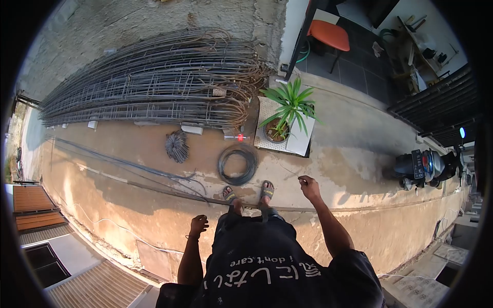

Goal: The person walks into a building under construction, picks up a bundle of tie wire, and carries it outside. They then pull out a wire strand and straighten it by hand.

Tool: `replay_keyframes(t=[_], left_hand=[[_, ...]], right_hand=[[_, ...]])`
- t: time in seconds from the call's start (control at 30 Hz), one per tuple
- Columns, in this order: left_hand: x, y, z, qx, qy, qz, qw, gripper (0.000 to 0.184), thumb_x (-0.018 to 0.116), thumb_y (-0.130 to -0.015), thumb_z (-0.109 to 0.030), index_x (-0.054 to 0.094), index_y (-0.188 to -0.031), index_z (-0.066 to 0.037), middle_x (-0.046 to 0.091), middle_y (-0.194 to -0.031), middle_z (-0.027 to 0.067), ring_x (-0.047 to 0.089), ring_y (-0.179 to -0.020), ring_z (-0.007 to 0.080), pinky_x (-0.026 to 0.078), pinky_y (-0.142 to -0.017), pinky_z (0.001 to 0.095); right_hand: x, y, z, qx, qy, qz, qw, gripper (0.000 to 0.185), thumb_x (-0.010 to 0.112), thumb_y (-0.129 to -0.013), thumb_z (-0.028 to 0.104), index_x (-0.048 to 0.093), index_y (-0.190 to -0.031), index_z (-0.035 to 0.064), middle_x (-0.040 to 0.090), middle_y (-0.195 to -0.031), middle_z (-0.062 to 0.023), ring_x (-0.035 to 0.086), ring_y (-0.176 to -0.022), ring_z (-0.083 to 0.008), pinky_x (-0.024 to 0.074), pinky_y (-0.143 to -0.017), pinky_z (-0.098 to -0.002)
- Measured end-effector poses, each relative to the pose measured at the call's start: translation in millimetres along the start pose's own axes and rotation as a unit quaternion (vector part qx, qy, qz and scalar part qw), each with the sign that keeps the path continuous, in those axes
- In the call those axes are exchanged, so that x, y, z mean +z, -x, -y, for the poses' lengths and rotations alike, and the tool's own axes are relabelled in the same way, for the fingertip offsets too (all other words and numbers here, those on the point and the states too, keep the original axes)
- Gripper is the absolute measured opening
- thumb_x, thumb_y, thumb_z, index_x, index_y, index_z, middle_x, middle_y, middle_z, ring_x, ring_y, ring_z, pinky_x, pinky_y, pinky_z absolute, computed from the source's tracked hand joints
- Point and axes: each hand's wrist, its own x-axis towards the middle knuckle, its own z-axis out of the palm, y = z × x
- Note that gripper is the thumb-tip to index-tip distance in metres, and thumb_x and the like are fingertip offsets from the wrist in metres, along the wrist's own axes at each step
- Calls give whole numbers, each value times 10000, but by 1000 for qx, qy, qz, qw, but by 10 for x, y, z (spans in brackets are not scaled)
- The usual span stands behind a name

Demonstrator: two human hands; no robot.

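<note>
My left hand (199,225) hangs low beside my body, its fingers loosely curled and a little apart, with nothing visible in them. Farther forward on the other side, my right hand (309,188) is closed in a pinch. A thin wire (288,170) runs up to its fingertips. In front of my sandaled feet, a coil of dark wire (237,164) lies flat on the concrete. To its left is a bundle of short bent metal pieces (177,146). A clear plastic bottle with a red label (236,137) lies just beyond the coil.
Stacked rebar cages (149,84) fill the far left along the wall. Long loose bars (120,160) lie nearer. A potted plant (277,131) stands on white-topped boards ahead. A motorcycle (426,167) is parked at right; an orange chair (329,36) is in the doorway.
</note>
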Motion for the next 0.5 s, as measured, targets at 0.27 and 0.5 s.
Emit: replay_keyframes(t=[0.27, 0.5], left_hand=[[251, 313, 191, 12, -13, -22, 1000, 410, 618, -900, -274, 550, -1232, -43, 663, -935, 106, 670, -739, 193, 513, -576, 278], [451, 500, 471, -3, 27, -32, 999, 371, 608, -908, -266, 565, -1210, -55, 665, -943, 119, 672, -763, 206, 531, -594, 304]], right_hand=[[257, -469, -16, 45, -105, 72, 991, 180, 596, -876, 175, 704, -1006, 112, 689, -793, -152, 674, -681, -248, 522, -662, -356], [178, -482, -101, 36, -124, 80, 988, 185, 593, -907, 152, 692, -1036, 64, 638, -675, -63, 589, -583, -126, 473, -566, -294]])
